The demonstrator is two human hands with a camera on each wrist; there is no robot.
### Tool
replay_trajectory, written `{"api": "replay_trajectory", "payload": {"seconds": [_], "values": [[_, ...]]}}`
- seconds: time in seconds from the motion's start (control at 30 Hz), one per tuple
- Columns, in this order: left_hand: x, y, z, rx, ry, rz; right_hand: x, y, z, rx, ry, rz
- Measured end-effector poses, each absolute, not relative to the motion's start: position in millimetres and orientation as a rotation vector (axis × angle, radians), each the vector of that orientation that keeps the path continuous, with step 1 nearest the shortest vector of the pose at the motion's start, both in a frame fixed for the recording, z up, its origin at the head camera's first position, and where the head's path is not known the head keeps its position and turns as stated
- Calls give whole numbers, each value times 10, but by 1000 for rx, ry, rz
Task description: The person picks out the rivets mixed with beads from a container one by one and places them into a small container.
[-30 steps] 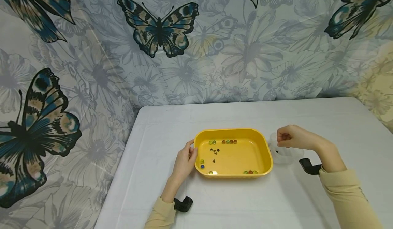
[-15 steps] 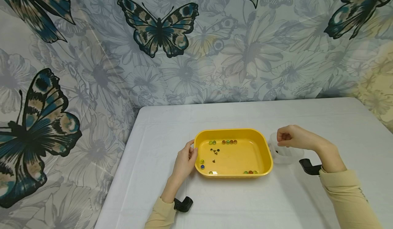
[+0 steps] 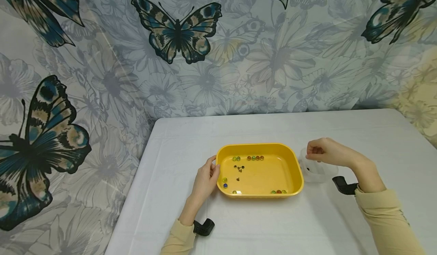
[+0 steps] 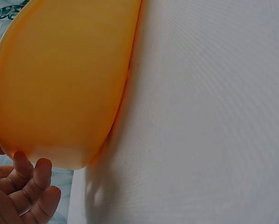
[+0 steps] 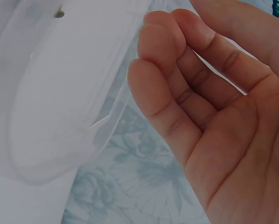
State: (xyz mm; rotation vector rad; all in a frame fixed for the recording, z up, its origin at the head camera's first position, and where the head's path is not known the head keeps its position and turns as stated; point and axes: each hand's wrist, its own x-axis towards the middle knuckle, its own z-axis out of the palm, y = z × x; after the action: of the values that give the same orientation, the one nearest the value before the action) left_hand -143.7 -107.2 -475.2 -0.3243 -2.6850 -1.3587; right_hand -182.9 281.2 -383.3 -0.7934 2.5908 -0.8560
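In the head view my left hand (image 3: 206,177) holds the left rim of a yellow tray (image 3: 269,171), thumb at the rim. The left wrist view shows its fingers (image 4: 34,184) bent against the tray's outer wall (image 4: 67,84). Glass marbles (image 3: 255,158) lie in the tray in small groups, with a few tiny dark bits (image 3: 239,168) near them. Over a clear plastic container (image 3: 317,173) is my right hand (image 3: 324,151), its fingers curled. Its thumb tip is out of the right wrist view, so anything small between thumb and forefinger is hidden. One dark bit (image 5: 59,13) shows in the container.
The container stands close against the tray's right end on a white-covered table (image 3: 164,209). Behind the table is a wall (image 3: 208,84) with butterflies and flowers. Black wrist mounts (image 3: 204,227) sit on both forearms.
My right hand has risen slightly and shifted a little left over the container. My left hand, the tray and the marbles have stayed in place.
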Motion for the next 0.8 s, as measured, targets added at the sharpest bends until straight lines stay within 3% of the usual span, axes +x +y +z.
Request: {"api": "replay_trajectory", "payload": {"seconds": [0.8], "values": [[-1445,-1079,-4756,-327,-2693,-1365,-1937,2418,-3648,-946,2583,-848]]}}
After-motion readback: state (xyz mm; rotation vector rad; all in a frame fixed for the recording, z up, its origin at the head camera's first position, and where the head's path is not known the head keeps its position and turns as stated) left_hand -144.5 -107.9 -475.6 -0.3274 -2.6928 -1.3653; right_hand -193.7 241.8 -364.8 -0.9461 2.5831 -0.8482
